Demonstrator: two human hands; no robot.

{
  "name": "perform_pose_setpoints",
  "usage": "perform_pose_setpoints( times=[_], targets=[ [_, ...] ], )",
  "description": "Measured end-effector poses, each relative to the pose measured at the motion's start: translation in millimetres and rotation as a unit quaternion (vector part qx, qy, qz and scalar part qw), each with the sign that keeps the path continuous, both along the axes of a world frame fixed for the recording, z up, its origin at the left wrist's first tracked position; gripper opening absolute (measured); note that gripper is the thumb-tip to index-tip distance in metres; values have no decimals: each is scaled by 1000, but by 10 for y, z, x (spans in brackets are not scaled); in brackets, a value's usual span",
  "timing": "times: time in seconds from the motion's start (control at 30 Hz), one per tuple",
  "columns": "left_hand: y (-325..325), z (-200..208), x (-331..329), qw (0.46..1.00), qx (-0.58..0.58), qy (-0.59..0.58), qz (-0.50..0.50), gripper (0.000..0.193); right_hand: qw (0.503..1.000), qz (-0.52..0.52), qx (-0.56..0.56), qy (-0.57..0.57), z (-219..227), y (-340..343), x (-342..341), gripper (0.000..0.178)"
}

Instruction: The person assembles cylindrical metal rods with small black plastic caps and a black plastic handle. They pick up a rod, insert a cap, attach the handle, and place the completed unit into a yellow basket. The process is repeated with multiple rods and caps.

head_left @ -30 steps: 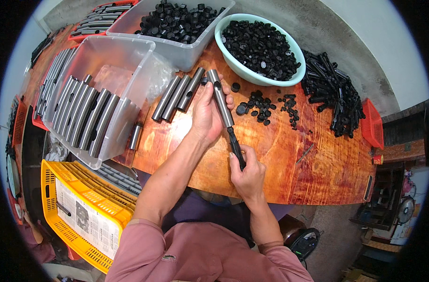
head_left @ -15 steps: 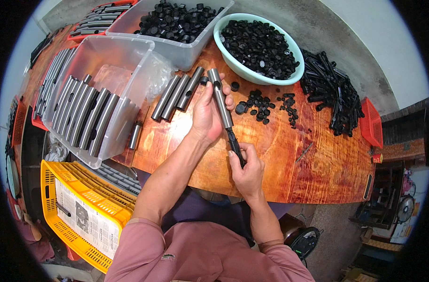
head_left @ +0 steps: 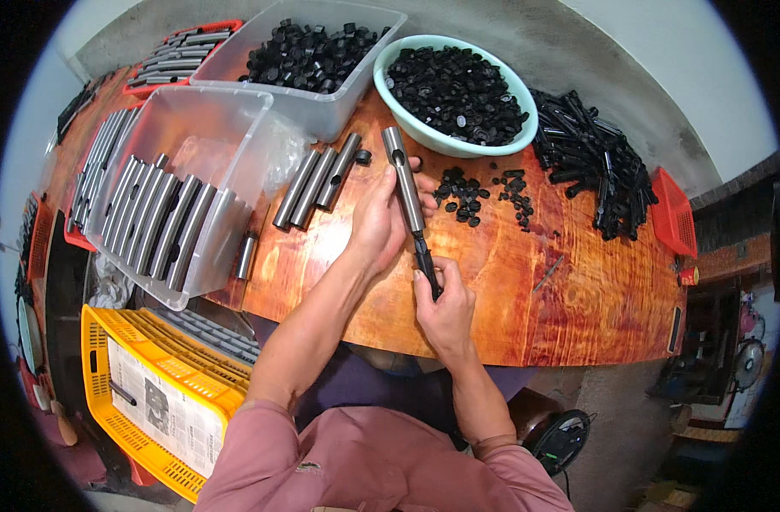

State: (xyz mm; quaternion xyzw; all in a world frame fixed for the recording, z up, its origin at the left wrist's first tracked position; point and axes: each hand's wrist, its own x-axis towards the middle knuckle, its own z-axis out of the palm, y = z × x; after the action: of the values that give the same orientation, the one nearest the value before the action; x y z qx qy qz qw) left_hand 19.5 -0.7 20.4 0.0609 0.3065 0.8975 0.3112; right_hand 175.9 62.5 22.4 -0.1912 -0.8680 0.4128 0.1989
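Note:
My left hand (head_left: 379,215) is wrapped round a grey metal tube (head_left: 404,183) that has a hole in its side near the upper end. At the tube's lower end sits a long black plastic part (head_left: 425,260); how far it reaches inside is hidden. My right hand (head_left: 446,309) grips the lower end of this black part between thumb and fingers. Left of my left hand, several similar metal tubes (head_left: 315,189) lie side by side on the wooden table (head_left: 492,299), with a small black cap (head_left: 362,157) by their upper ends. A shorter tube (head_left: 247,256) lies nearer the clear bin.
A clear bin (head_left: 178,300) of tubes stands left, another bin (head_left: 349,96) of black caps behind it. A pale green bowl (head_left: 458,147) holds black pieces. Loose caps (head_left: 463,196), a pile of black plastic parts (head_left: 599,162), a red basket (head_left: 671,213) and a yellow crate (head_left: 163,465) surround me.
The view has shifted slightly. Both hands keep their grip on the tube and the black part, which stay lined up end to end.

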Motion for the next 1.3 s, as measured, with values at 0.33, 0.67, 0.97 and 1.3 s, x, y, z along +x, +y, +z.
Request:
perform_pose_setpoints(
  times=[0.33,0.67,0.97,1.3],
  targets=[
    [-15,191,797,986,-92,114,-81,48,990,-37,20,136,-13,73,97,20],
    [-155,235,1210,980,-36,33,-191,49,951,15,-275,140,524,930,272,33],
    [-132,189,1361,978,-76,-17,-194,37,853,159,-495,41,239,940,60,35],
    [-100,93,1378,978,-140,-25,-152,26,856,141,-495,44,115,925,63,31]
  ],
)
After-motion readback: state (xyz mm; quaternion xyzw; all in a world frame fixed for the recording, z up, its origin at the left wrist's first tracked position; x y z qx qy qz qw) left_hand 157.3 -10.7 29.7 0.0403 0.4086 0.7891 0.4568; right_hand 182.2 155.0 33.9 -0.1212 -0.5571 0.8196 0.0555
